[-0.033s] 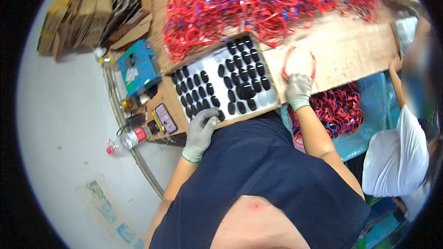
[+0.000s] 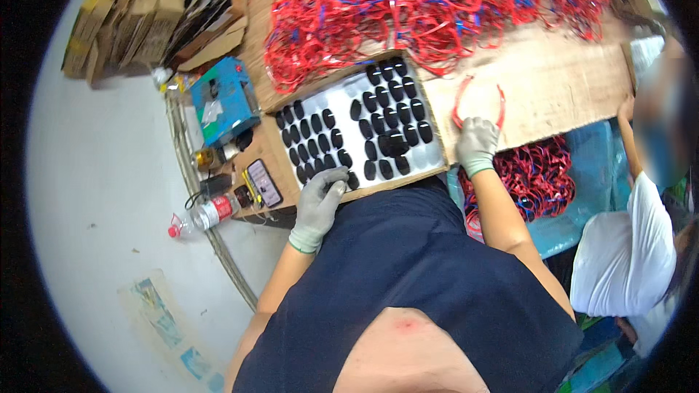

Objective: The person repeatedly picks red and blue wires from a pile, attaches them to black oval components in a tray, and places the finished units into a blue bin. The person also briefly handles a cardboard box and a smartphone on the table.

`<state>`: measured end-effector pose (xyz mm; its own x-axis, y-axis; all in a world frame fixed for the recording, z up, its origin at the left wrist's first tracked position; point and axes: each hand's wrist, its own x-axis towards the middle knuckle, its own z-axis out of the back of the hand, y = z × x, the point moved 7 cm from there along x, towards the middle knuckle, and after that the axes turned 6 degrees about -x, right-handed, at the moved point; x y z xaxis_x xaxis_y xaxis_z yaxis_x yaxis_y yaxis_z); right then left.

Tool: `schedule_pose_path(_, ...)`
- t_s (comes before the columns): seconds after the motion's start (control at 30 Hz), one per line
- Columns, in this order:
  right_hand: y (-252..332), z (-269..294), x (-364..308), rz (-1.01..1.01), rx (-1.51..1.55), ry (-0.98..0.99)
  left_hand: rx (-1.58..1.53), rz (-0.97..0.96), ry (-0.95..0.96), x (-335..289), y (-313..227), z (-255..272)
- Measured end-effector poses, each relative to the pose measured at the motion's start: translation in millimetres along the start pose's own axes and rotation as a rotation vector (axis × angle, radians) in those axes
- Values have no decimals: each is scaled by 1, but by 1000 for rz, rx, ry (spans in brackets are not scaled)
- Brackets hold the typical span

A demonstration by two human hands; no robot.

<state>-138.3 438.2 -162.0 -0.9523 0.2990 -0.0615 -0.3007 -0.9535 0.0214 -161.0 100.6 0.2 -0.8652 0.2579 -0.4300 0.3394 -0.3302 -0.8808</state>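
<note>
While I lean over the near edge of the cardboard-topped table (image 2: 553, 80), my left hand (image 2: 319, 200), in a grey glove, rests at the near left corner of a shallow tray (image 2: 342, 98). Its fingers are curled together on one small black oval piece (image 2: 336, 186) at the tray's rim, pinching it, as far as I can tell. My right hand (image 2: 477, 144), also gloved, sits just past the tray's near right corner, closed on the base of a red U-shaped band (image 2: 477, 98) that lies flat on the bare cardboard, probably so both ends stay free.

Filling the tray's pale liner are rows of black oval pieces, kept apart so each can be picked singly. Below the table's right edge, a blue bin (image 2: 590, 167) holds a heap of red bands. At the left edge stand a plastic bottle (image 2: 204, 215), a phone (image 2: 263, 183) and a blue box (image 2: 224, 98). Across the far edge sprawls a large tangle of red bands (image 2: 429, 7), within reach. Another person in a white shirt (image 2: 626, 262) sits at my right.
</note>
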Motion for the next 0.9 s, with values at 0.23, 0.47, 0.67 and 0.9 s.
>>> schedule_pose_path(0.23, 5, 0, 7, -138, -160, 188, 369, -134, -267, 120, 15, 113)
schedule_pose_path(0.47, 10, 18, 5, -112, -97, 102, 548, 202, -176, 303, 124, 209)
schedule_pose_path(0.67, -2, 10, 1, -130, 29, 154, 217, -53, -46, 314, 144, 203)
schedule_pose_path(0.9, -8, 24, 11, -208, 65, 136, 271, -10, -69, 305, 136, 206)
